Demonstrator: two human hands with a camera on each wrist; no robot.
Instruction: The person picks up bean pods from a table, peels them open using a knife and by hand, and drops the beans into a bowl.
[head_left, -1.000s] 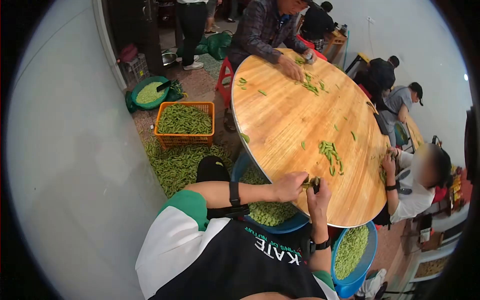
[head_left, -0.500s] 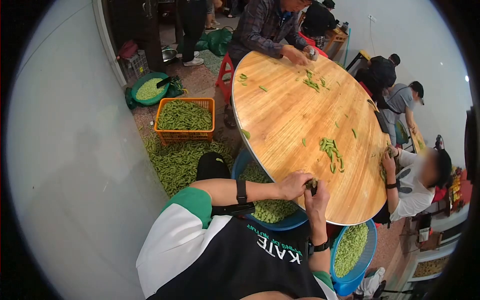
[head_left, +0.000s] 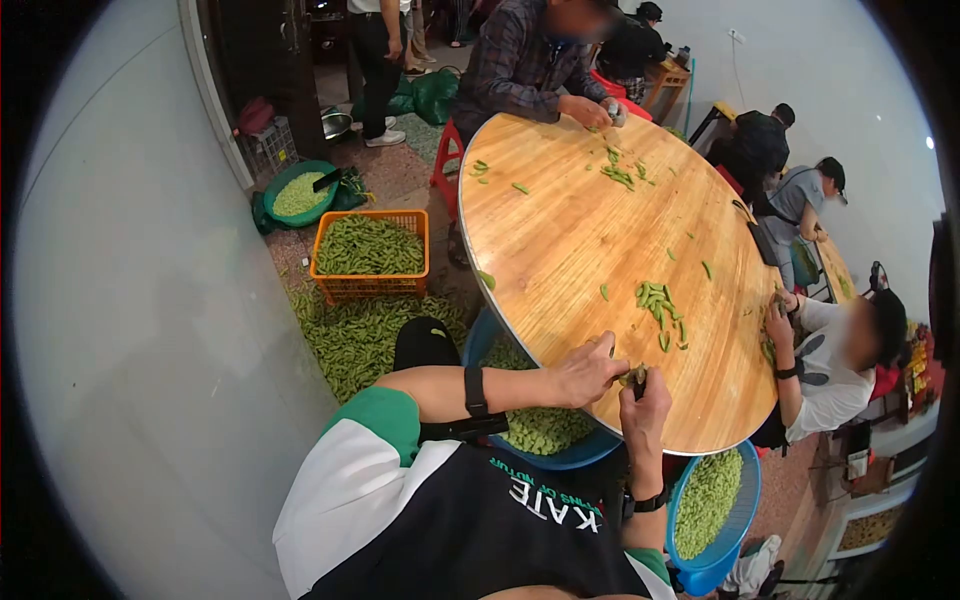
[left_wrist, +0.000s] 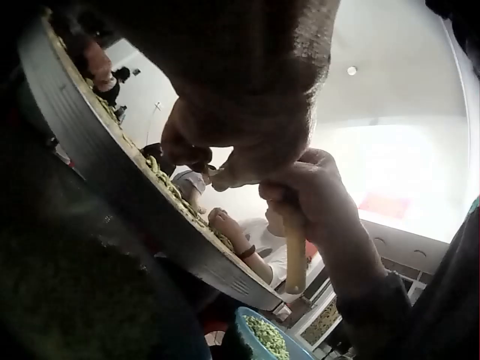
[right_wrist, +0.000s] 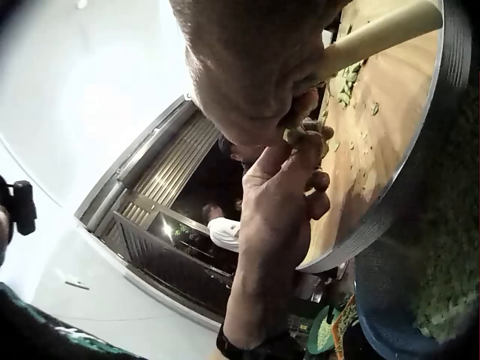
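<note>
Both hands meet over the near edge of the round wooden table [head_left: 560, 230]. My left hand [head_left: 585, 375] pinches a green bean pod [head_left: 632, 375] between thumb and finger, largely hidden by the fingers. Right up against it, my right hand [head_left: 646, 408] grips a tool with a pale round handle [left_wrist: 295, 259], which sticks out of the fist; its working end is hidden. In the right wrist view the same handle [right_wrist: 382, 36] juts out over the table, and the left fingertips touch the right hand. A small heap of pods [head_left: 660, 305] lies beyond my hands.
Below the table edge stand a blue tub [head_left: 545, 430] and a blue basket [head_left: 712, 505] of shelled beans. An orange crate [head_left: 370, 245] of pods sits on a floor pile [head_left: 375, 340]. Others work across the table [head_left: 555, 70] and at its right [head_left: 825, 340].
My hands first stood slightly apart, closed together, and now part a little, with a left finger lifted. The person across has drawn a hand back from the pods.
</note>
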